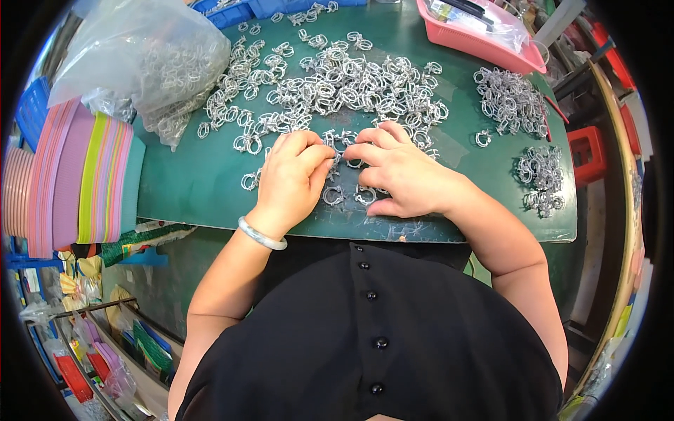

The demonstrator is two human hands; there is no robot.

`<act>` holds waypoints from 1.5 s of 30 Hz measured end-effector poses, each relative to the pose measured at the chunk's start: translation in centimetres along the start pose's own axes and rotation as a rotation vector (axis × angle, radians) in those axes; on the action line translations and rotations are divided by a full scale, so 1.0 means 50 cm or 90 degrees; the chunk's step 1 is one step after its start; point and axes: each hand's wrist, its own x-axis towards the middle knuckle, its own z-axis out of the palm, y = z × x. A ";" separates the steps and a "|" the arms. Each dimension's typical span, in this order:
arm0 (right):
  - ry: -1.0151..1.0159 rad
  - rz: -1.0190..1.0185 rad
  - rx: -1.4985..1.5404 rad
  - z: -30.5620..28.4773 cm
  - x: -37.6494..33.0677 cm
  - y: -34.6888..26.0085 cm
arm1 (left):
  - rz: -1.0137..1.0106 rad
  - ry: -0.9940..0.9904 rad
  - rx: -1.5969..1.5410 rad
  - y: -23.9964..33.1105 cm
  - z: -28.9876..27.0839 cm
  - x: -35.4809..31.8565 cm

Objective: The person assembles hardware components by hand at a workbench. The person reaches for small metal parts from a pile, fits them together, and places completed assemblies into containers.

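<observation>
Buttoned black shirt (421,323) sits nearest, just before the front edge of a green table (200,189). Near that edge the left hand (291,179) has thumb and forefinger drawn together; whether they pinch anything, I can't tell. The right hand (404,175) arches with its fingers spread wide. Grey rings (365,88) lie between the hands and heap up beyond them toward the far edge; more are piled along the right edge.

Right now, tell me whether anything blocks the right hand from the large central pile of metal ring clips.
Nothing visible does. The right hand lies at the near edge of the pile of metal ring clips, and the left hand is off to the side, not between them.
</observation>
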 end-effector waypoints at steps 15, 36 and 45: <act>0.216 0.049 0.098 0.001 0.008 0.000 | -0.199 -0.012 -0.462 0.025 0.012 -0.019; 0.272 0.109 0.232 0.014 0.008 0.000 | -0.447 -0.070 -0.776 0.025 0.010 0.002; 0.288 0.142 0.286 0.021 0.006 0.002 | -0.479 -0.065 -0.846 0.020 0.008 0.004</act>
